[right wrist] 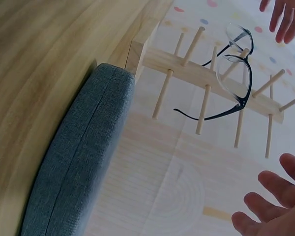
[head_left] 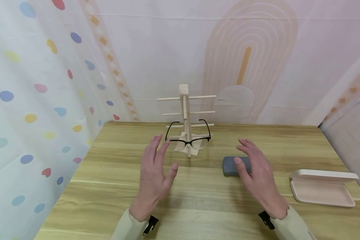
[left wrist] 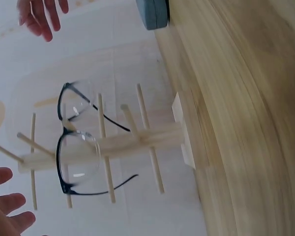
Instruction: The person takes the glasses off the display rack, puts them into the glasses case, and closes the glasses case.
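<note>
Black-rimmed glasses (head_left: pixel 188 142) rest on a wooden peg stand (head_left: pixel 184 110), temples spread to either side of the post. My left hand (head_left: pixel 154 173) is raised in front and to the left of the glasses, fingers extended and thumb apart, holding nothing. On the other side my right hand (head_left: pixel 258 171) hovers over a blue-grey glasses case (head_left: pixel 229 166), partly covering it in the head view, its fingers loosely extended and nothing held. From the right wrist view, the closed fabric case (right wrist: pixel 81 152) lies on the table below the stand, with the glasses (right wrist: pixel 248 81) hanging on a peg.
A white glasses case (head_left: pixel 322 191) lies open at the right of the wooden table (head_left: pixel 198 200). Behind the table hangs a patterned curtain (head_left: pixel 156 50), and another with coloured dots (head_left: pixel 33 100) runs along the left. The stand's thin pegs stick out on several levels.
</note>
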### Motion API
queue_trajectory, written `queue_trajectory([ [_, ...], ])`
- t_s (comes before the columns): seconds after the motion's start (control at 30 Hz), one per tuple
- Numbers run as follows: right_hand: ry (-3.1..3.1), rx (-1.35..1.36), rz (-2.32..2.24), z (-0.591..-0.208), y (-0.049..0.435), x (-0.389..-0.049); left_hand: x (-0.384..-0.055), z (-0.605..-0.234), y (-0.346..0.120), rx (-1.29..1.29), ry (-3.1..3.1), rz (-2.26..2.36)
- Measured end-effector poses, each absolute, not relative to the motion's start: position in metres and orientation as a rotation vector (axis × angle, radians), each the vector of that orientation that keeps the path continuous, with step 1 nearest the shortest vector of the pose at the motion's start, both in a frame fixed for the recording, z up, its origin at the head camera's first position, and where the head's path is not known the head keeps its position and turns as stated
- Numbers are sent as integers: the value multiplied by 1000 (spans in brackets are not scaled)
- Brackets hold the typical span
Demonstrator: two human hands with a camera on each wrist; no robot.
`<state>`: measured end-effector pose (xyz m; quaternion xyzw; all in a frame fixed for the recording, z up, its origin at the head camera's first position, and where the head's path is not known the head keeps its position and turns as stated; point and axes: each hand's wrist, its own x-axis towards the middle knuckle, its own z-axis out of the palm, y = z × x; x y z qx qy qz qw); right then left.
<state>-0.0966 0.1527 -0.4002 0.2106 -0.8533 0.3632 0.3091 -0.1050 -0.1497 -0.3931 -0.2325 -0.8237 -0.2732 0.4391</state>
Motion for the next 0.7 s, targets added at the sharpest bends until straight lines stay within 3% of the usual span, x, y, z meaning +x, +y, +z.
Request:
queue_trajectory([
  [0.7, -2420, 487, 1052, -398, 128, -118, -119, -397, -175, -377, -2304, -969],
])
